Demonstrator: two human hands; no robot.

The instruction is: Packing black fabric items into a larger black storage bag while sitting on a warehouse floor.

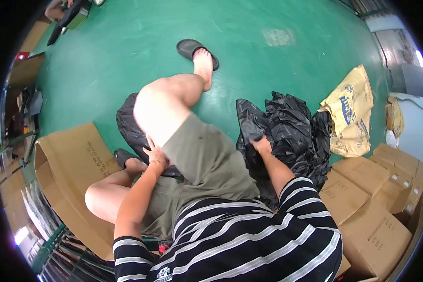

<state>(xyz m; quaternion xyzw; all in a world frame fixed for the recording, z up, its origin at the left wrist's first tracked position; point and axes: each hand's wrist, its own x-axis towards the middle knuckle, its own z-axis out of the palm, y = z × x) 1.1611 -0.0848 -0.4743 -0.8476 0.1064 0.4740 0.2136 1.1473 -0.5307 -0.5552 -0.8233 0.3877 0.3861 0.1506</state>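
Note:
My right hand (262,144) is closed on the edge of a black plastic bag (291,127), part of a crumpled heap of black plastic on the floor to my right. My left hand (156,156) is between my legs, beside my raised thigh, with its fingers apart. Close to it lies another black plastic bag (128,123), partly hidden behind my leg. Whether the left fingers touch that bag I cannot tell.
An open cardboard box (87,157) stands at my left. Yellow printed sacks (350,110) lie beyond the black heap, and several closed cartons (373,239) are stacked at lower right. My foot in a black slipper (190,48) is stretched ahead on the green floor (249,61).

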